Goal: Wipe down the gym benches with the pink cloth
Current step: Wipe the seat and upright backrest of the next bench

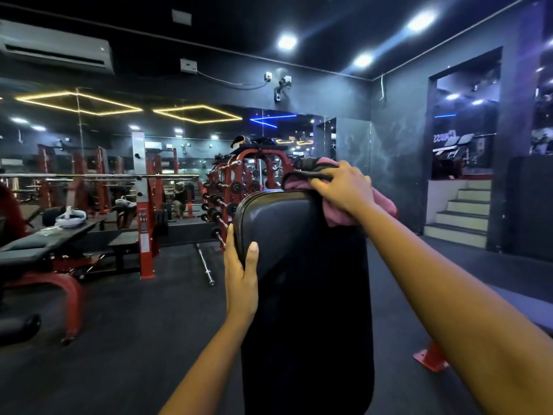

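Red-framed benches (pixel 45 244) wait far on the left; nearer, our left hand (pixel 241 271) clasps the left edge of the upright black backrest pad (pixel 299 265), thumb on its face. At the pad's top right corner our right hand (pixel 344 187) bunches the pink cloth (pixel 384 202) in curled fingers. We should flatten it and draw it down in overlapping strokes while the left hand steadies the pad.

Inside a weight-training gym, a red rack of dumbbells (pixel 227 202) stands before a mirrored wall (pixel 89 136), beside red steel lifting frames (pixel 146 205) carrying a long bar (pixel 89 175). A bare barbell (pixel 205 263) lies on the dark floor (pixel 134 310), under bright ceiling lamps (pixel 287 41) and a wall-mounted air conditioner (pixel 57 47).
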Action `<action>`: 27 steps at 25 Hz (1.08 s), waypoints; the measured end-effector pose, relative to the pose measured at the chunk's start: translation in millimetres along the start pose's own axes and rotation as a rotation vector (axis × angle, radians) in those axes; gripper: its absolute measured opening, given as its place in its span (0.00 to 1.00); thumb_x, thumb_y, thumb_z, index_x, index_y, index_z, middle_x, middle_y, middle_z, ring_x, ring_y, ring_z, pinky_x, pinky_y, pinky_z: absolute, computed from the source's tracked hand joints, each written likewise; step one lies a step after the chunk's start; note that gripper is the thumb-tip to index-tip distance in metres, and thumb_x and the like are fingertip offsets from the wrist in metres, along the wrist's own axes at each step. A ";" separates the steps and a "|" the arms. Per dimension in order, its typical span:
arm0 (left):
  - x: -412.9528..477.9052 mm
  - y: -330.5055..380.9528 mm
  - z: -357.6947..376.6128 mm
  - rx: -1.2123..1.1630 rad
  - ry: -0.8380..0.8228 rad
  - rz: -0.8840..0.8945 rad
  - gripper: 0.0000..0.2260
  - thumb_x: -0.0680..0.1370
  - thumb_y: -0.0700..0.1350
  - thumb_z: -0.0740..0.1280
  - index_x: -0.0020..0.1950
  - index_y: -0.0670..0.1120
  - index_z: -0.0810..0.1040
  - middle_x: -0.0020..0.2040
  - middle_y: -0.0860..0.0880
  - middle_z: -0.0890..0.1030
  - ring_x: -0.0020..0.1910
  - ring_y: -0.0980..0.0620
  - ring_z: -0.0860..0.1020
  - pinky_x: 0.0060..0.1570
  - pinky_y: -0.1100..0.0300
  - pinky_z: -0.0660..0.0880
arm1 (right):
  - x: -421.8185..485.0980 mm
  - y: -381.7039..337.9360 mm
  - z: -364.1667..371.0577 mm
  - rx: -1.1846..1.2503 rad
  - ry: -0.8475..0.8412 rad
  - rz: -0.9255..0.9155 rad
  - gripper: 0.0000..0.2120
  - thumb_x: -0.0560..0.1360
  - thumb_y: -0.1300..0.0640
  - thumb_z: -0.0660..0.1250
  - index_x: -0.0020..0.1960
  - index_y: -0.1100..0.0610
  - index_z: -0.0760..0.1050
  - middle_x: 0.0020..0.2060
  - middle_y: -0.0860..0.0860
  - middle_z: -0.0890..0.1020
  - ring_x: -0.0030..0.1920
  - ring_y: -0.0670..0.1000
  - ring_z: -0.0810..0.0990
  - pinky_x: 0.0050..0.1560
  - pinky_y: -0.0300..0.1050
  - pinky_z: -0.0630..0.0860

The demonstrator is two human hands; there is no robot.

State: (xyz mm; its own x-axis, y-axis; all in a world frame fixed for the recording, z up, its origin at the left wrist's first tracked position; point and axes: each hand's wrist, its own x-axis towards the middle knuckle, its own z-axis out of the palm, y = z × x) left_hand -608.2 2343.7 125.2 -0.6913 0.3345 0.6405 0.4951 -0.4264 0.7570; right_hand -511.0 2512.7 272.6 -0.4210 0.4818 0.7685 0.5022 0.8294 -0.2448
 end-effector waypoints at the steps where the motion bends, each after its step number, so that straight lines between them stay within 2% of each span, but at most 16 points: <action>1: 0.4 -0.9 -1.3 0.005 -0.007 -0.008 0.36 0.69 0.69 0.56 0.74 0.61 0.51 0.76 0.56 0.57 0.74 0.56 0.57 0.73 0.47 0.58 | 1.7 10.7 -1.4 0.046 -0.007 0.052 0.16 0.73 0.42 0.61 0.59 0.41 0.77 0.58 0.55 0.76 0.59 0.61 0.74 0.58 0.55 0.69; 4: 0.6 -4.1 -5.2 0.030 -0.043 -0.012 0.35 0.67 0.70 0.57 0.72 0.66 0.50 0.76 0.58 0.55 0.74 0.57 0.56 0.73 0.47 0.57 | -2.6 49.2 5.6 0.305 -0.023 0.221 0.18 0.75 0.44 0.62 0.62 0.49 0.76 0.59 0.59 0.78 0.59 0.62 0.75 0.56 0.49 0.70; 7: -13.5 -11.8 -8.3 0.061 -0.079 -0.002 0.33 0.69 0.69 0.58 0.70 0.71 0.47 0.76 0.62 0.53 0.74 0.58 0.55 0.74 0.48 0.56 | -32.6 85.1 29.9 0.594 0.006 0.362 0.24 0.75 0.42 0.61 0.65 0.54 0.73 0.61 0.59 0.78 0.63 0.59 0.73 0.61 0.44 0.66; 9: -28.2 -15.8 -9.4 0.091 -0.084 -0.003 0.31 0.69 0.68 0.58 0.67 0.74 0.46 0.74 0.64 0.53 0.74 0.59 0.55 0.73 0.51 0.55 | -62.2 96.9 47.8 0.690 0.016 0.438 0.23 0.77 0.45 0.61 0.68 0.56 0.71 0.64 0.59 0.75 0.65 0.58 0.71 0.62 0.42 0.65; 13: -40.6 -17.1 -7.4 0.133 -0.080 0.010 0.32 0.69 0.66 0.59 0.68 0.72 0.44 0.75 0.61 0.51 0.74 0.58 0.53 0.70 0.58 0.54 | -113.1 112.2 75.2 0.754 0.031 0.491 0.22 0.77 0.48 0.61 0.69 0.54 0.69 0.66 0.57 0.74 0.67 0.57 0.70 0.66 0.46 0.64; 15: -39.1 -18.4 -8.0 0.135 -0.072 0.015 0.34 0.69 0.66 0.59 0.70 0.69 0.44 0.73 0.63 0.52 0.74 0.59 0.53 0.69 0.59 0.54 | -130.5 117.1 83.9 0.759 0.021 0.495 0.21 0.77 0.48 0.61 0.68 0.54 0.70 0.65 0.57 0.74 0.67 0.57 0.70 0.67 0.48 0.65; 18: -37.9 -21.3 -8.1 0.120 -0.082 0.008 0.34 0.71 0.63 0.61 0.71 0.67 0.45 0.71 0.65 0.52 0.73 0.60 0.53 0.71 0.57 0.54 | -160.1 121.6 95.7 0.780 0.016 0.551 0.20 0.78 0.50 0.61 0.67 0.56 0.70 0.65 0.58 0.75 0.67 0.58 0.71 0.66 0.46 0.65; 21: -37.1 -24.5 -9.0 0.093 -0.089 0.010 0.33 0.72 0.60 0.63 0.71 0.66 0.46 0.73 0.62 0.52 0.74 0.61 0.53 0.74 0.54 0.54 | -191.9 123.1 106.9 0.781 -0.003 0.623 0.20 0.78 0.51 0.61 0.68 0.56 0.70 0.66 0.58 0.74 0.68 0.57 0.70 0.66 0.45 0.64; 24: -34.6 -25.8 -11.4 0.098 -0.112 0.015 0.33 0.72 0.61 0.62 0.71 0.67 0.46 0.76 0.58 0.50 0.75 0.58 0.52 0.75 0.50 0.53 | -225.9 124.0 119.0 0.796 -0.041 0.688 0.22 0.77 0.47 0.61 0.69 0.55 0.69 0.66 0.57 0.74 0.67 0.57 0.70 0.65 0.44 0.65; 27: -46.1 -38.6 -18.2 0.094 -0.165 -0.015 0.33 0.73 0.61 0.63 0.69 0.71 0.45 0.77 0.58 0.47 0.76 0.58 0.50 0.74 0.46 0.53 | -254.4 127.7 131.7 0.788 -0.093 0.743 0.26 0.77 0.43 0.60 0.70 0.55 0.67 0.66 0.57 0.73 0.67 0.57 0.70 0.65 0.46 0.65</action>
State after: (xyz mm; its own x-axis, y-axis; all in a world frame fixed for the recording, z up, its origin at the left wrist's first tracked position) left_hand -605.0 2329.4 64.1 -0.6068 0.4770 0.6358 0.5377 -0.3427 0.7703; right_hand -439.2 2533.3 -32.1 -0.2846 0.9301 0.2322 0.0434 0.2545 -0.9661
